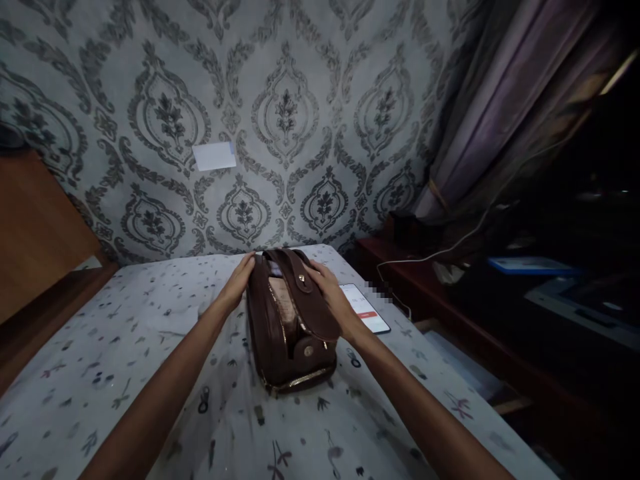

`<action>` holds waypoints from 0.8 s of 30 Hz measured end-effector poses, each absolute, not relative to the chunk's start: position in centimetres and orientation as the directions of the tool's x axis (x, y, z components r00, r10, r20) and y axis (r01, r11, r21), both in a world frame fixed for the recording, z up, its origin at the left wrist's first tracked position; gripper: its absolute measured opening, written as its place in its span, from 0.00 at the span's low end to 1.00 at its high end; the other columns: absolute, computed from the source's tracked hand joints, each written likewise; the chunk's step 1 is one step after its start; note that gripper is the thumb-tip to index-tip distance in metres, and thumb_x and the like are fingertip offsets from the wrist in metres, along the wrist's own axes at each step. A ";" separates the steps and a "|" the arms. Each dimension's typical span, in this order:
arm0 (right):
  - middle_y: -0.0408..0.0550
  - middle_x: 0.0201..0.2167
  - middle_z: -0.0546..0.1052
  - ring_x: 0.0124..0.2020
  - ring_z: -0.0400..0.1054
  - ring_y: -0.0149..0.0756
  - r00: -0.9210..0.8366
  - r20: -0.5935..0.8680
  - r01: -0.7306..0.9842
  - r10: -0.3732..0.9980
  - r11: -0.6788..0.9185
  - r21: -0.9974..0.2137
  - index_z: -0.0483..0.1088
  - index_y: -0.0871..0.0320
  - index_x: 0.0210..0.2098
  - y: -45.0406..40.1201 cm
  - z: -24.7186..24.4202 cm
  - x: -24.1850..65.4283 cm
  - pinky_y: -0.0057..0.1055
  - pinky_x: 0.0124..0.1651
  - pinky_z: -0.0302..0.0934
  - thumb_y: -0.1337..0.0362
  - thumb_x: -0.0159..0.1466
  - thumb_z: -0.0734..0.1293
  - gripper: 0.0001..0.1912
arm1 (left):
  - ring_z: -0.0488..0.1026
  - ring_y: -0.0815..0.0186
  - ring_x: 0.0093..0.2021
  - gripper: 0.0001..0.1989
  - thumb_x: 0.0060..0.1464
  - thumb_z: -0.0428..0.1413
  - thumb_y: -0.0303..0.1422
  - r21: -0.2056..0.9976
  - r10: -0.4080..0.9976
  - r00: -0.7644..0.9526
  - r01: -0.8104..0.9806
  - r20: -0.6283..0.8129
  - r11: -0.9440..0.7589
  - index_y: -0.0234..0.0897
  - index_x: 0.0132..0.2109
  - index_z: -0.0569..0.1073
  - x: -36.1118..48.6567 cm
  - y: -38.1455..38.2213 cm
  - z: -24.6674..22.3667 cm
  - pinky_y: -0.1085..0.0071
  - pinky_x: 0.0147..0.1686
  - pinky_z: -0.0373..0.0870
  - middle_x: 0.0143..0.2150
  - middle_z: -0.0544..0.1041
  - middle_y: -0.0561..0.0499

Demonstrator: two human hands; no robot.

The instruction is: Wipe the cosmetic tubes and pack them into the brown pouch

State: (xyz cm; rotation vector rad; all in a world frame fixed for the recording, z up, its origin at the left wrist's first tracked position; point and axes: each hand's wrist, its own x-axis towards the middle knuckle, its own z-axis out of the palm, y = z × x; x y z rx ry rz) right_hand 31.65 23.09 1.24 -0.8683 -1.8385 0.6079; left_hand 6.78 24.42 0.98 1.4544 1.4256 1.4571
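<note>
A dark brown leather handbag [265, 340] lies on the bed between my hands. Its top is partly unzipped, and a light brown, shiny thing [283, 303] shows inside; I cannot tell what it is. A strap flap with a metal snap [302, 279] crosses the bag's right part. My left hand [236, 281] holds the bag's far left side, thumb and fingers close together along its edge. On the other side my right hand [327, 290] grips the bag by the flap, some fingertips hidden behind it.
A phone [364, 308] with a lit screen lies right of the bag, near the bed's [230, 427] edge. A white cable [450, 247] runs past it. Patterned wall [285, 120] stands behind, a wooden board [40, 227] at left, a dark red ledge [370, 257] at right.
</note>
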 end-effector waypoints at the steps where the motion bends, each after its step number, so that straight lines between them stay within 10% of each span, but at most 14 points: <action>1: 0.51 0.67 0.67 0.68 0.58 0.51 -0.271 0.558 0.321 0.784 0.620 -0.715 0.71 0.49 0.62 23.0 1.4 31.2 0.52 0.71 0.52 0.56 0.63 0.65 0.27 | 0.62 0.58 0.70 0.26 0.65 0.47 0.46 0.943 0.945 -0.186 0.249 0.270 -0.220 0.39 0.64 0.68 6.8 24.6 1.1 0.56 0.70 0.54 0.70 0.66 0.43; 12: 0.55 0.60 0.71 0.63 0.62 0.51 -0.339 0.578 0.405 0.742 0.670 -0.622 0.70 0.51 0.61 21.3 2.8 31.2 0.49 0.65 0.59 0.58 0.65 0.64 0.25 | 0.57 0.58 0.73 0.26 0.66 0.46 0.45 0.944 0.943 -0.202 0.256 0.265 -0.211 0.38 0.65 0.66 7.5 24.4 0.8 0.58 0.72 0.50 0.73 0.62 0.42; 18: 0.52 0.45 0.75 0.49 0.66 0.49 -0.449 0.528 0.424 0.721 0.691 -0.585 0.71 0.51 0.60 21.9 5.8 31.5 0.47 0.57 0.62 0.58 0.63 0.67 0.25 | 0.70 0.59 0.62 0.16 0.64 0.49 0.38 0.945 0.941 -0.261 0.298 0.214 -0.132 0.38 0.54 0.73 6.8 25.6 2.1 0.61 0.64 0.64 0.59 0.76 0.46; 24: 0.49 0.55 0.74 0.59 0.64 0.48 -0.322 0.519 0.393 0.792 0.610 -0.688 0.76 0.49 0.52 22.4 4.2 31.1 0.43 0.60 0.62 0.54 0.64 0.64 0.19 | 0.75 0.59 0.52 0.17 0.66 0.54 0.40 0.940 0.960 -0.271 0.302 -0.073 0.156 0.34 0.55 0.72 5.6 29.7 2.9 0.56 0.50 0.75 0.54 0.75 0.43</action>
